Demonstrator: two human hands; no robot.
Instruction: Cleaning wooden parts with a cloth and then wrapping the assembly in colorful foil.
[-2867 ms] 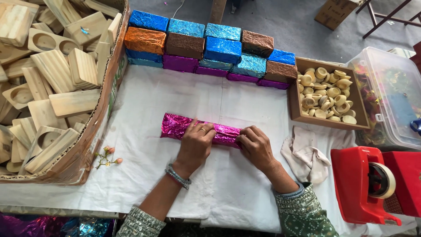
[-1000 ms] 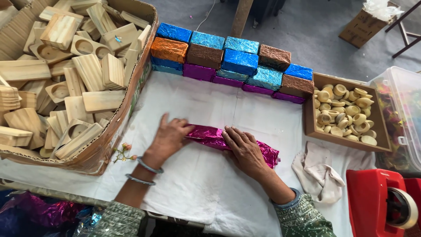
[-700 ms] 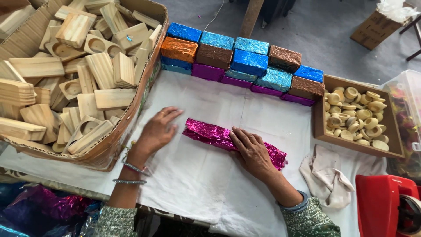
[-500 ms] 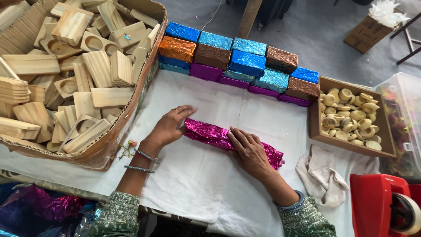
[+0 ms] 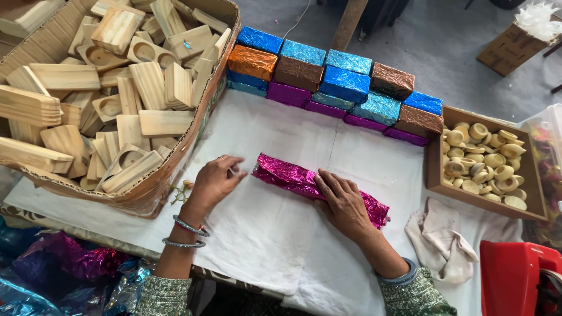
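Lying slantwise on the white cloth [image 5: 263, 234] in front of the stacked foil-covered blocks [image 5: 345, 85], the long magenta foil-wrapped block [image 5: 293, 175] is pinned under the flat, spread right hand [image 5: 345, 202], seemingly to steady it. The left hand [image 5: 213, 181], loosely open and grasping nothing, has its fingertips at the wrap's left end. Bare cloth lies nearer the person, while the cardboard box of wooden pieces [image 5: 175, 169] hems the left and a wooden tray [image 5: 433, 169] the right.

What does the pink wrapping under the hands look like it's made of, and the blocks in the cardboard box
The pink wrapping looks like thin metallic foil: shiny, finely crinkled, glinting. The blocks look like pale unfinished wood, with visible grain lines and a matte surface.
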